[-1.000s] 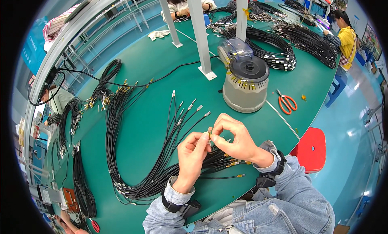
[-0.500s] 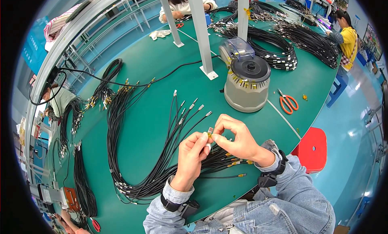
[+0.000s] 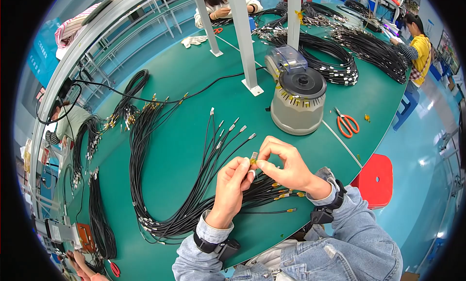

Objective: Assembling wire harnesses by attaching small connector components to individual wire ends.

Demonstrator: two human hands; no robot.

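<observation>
Between my hands is a cable connector point(image 3: 254, 155) with a metal plug end, a bit of amber tape point(image 3: 253, 161) around its base. My left hand point(image 3: 230, 186) pinches the connector between thumb and forefinger; a small white piece shows beneath those fingertips. Thumb and forefinger of my right hand point(image 3: 287, 168) close on the tape from the other side. Below both hands lies a bundle of black cables point(image 3: 194, 203), some ends wrapped in amber tape and others with bare metal plugs. Just beyond stands a grey tape dispenser point(image 3: 297, 108), with amber strips around its rim.
Orange-handled scissors point(image 3: 347, 125) lie right of the dispenser on the green table point(image 3: 194, 94). More cable bundles point(image 3: 99, 218) lie left and at the back. Metal posts point(image 3: 246, 48) rise from the table. A red stool point(image 3: 376, 181) stands at right. Other people sit around the table.
The connector's metal end has tilted slightly between my fingertips. Both hands stay nearly in place. The person across the table has shifted their hands.
</observation>
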